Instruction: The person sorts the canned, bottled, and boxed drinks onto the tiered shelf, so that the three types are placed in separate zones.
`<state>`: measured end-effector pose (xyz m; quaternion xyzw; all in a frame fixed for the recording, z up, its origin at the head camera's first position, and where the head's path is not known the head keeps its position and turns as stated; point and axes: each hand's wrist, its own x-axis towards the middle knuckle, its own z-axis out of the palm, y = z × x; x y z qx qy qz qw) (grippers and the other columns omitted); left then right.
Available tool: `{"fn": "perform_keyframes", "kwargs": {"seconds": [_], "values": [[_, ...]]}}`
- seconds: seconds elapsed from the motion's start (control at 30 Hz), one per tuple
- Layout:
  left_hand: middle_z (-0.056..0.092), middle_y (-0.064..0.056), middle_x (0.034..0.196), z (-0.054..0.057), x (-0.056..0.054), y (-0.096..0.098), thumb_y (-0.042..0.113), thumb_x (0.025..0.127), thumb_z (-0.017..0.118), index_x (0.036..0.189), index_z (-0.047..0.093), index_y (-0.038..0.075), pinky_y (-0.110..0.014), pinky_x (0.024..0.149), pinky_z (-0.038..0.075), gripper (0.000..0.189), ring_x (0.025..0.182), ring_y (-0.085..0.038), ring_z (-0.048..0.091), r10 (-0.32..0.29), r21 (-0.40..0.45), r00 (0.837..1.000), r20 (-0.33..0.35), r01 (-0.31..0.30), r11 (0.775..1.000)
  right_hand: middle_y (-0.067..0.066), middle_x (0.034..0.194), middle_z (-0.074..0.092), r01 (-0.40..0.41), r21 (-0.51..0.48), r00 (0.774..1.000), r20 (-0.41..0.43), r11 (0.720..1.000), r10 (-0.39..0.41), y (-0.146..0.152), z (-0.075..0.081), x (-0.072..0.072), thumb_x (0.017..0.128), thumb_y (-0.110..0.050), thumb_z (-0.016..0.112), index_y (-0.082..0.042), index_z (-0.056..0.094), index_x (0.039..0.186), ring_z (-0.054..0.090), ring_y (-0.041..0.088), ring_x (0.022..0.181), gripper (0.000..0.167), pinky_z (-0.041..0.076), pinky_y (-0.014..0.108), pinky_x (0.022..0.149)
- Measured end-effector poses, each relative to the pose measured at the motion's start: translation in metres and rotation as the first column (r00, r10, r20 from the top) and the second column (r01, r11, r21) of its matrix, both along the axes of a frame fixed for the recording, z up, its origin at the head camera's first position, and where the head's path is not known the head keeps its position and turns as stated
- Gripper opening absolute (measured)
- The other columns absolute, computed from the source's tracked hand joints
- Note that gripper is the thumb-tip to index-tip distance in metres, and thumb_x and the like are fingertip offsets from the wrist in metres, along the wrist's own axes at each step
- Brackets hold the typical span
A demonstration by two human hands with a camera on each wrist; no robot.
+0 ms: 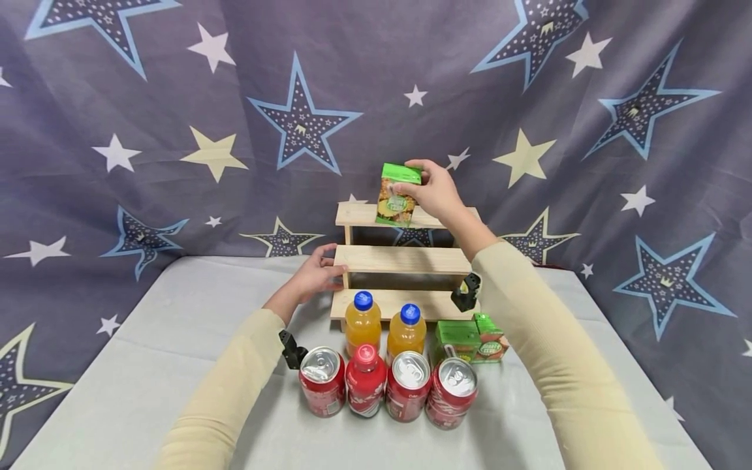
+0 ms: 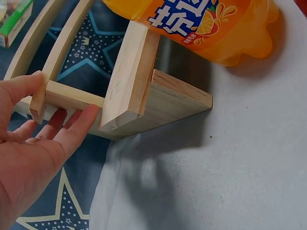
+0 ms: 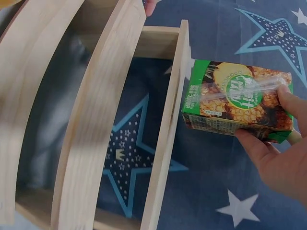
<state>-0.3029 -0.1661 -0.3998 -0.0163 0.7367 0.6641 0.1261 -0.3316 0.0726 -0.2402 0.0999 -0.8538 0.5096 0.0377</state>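
My right hand [image 1: 433, 189] pinches a green juice box [image 1: 395, 199] between thumb and fingers, at the top tier of a three-tier wooden shelf [image 1: 405, 259]. Pineapple pictures and a wrapped straw show on the juice box [image 3: 240, 93] in the right wrist view. Its base is close to the top board; whether they touch I cannot tell. On the left, my left hand [image 1: 317, 275] grips the end of the middle tier. In the left wrist view, the thumb of that hand [image 2: 43, 143] lies on the board's end and its fingers reach the side rail.
Two orange drink bottles [image 1: 363, 323] with blue caps stand before the shelf. Nearer are three red cans [image 1: 322, 385] and a red bottle [image 1: 366, 382] in a row. Green juice boxes [image 1: 458, 339] sit at the right. A star-patterned cloth [image 1: 376, 78] hangs behind the table.
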Motion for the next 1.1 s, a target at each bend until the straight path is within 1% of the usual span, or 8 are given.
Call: {"fn": "perform_keyframes", "kwargs": {"seconds": [0.1, 0.43, 0.57, 0.77, 0.93, 1.1], "values": [[0.034, -0.027, 0.139, 0.0, -0.001, 0.0, 0.006, 0.092, 0.055, 0.149, 0.013, 0.016, -0.049, 0.095, 0.051, 0.071, 0.123, -0.041, 0.046, 0.002, 0.0, 1.0, 0.006, -0.002, 1.0, 0.009, 0.118, 0.057, 0.002, -0.022, 1.0, -0.008, 1.0, -0.002, -0.007, -0.002, -0.003, 0.084, -0.029, 0.07, -0.021, 0.046, 0.136, 0.058, 0.019, 0.099, 0.058, 0.053, 0.029, 0.077], [0.031, -0.027, 0.142, 0.003, 0.001, 0.001, 0.005, 0.092, 0.055, 0.149, 0.013, 0.016, -0.049, 0.096, 0.051, 0.071, 0.123, -0.043, 0.045, 0.003, 0.001, 1.0, 0.018, -0.003, 1.0, 0.01, 0.119, 0.059, 0.017, -0.086, 0.999, -0.034, 0.996, -0.02, -0.024, -0.009, -0.009, 0.083, -0.026, 0.071, -0.018, 0.047, 0.136, 0.058, 0.019, 0.099, 0.058, 0.053, 0.03, 0.082], [0.032, -0.027, 0.141, 0.002, 0.0, 0.0, 0.006, 0.092, 0.055, 0.149, 0.013, 0.016, -0.05, 0.096, 0.051, 0.071, 0.123, -0.043, 0.046, 0.003, 0.002, 1.0, 0.017, -0.003, 1.0, 0.009, 0.118, 0.058, 0.025, -0.089, 0.999, -0.035, 0.996, -0.028, -0.029, -0.012, -0.011, 0.083, -0.025, 0.071, -0.018, 0.047, 0.136, 0.057, 0.018, 0.098, 0.058, 0.052, 0.029, 0.08], [0.031, -0.027, 0.141, 0.0, 0.0, -0.001, 0.005, 0.092, 0.056, 0.149, 0.013, 0.016, -0.05, 0.096, 0.05, 0.071, 0.123, -0.043, 0.045, 0.003, 0.005, 1.0, 0.016, -0.003, 1.0, 0.009, 0.116, 0.056, 0.011, -0.117, 1.0, -0.024, 0.993, -0.014, -0.033, -0.016, -0.013, 0.084, -0.023, 0.07, -0.018, 0.047, 0.136, 0.056, 0.018, 0.096, 0.057, 0.051, 0.026, 0.076], [0.032, -0.027, 0.141, 0.001, 0.001, -0.001, 0.005, 0.092, 0.056, 0.149, 0.014, 0.015, -0.05, 0.096, 0.05, 0.071, 0.123, -0.043, 0.046, 0.002, 0.001, 1.0, 0.013, -0.002, 1.0, 0.01, 0.116, 0.059, 0.007, -0.12, 0.999, -0.038, 0.993, -0.012, -0.037, -0.018, -0.015, 0.084, -0.023, 0.07, -0.017, 0.046, 0.136, 0.057, 0.018, 0.095, 0.057, 0.05, 0.025, 0.074], [0.034, -0.027, 0.139, 0.001, 0.002, 0.0, 0.006, 0.092, 0.056, 0.148, 0.014, 0.016, -0.05, 0.096, 0.051, 0.071, 0.122, -0.041, 0.047, 0.006, -0.003, 1.0, 0.007, -0.005, 1.0, 0.009, 0.118, 0.058, 0.009, -0.138, 0.999, -0.031, 0.99, -0.013, -0.043, -0.019, -0.016, 0.086, -0.025, 0.068, -0.019, 0.045, 0.138, 0.057, 0.019, 0.099, 0.057, 0.052, 0.028, 0.078]]}}
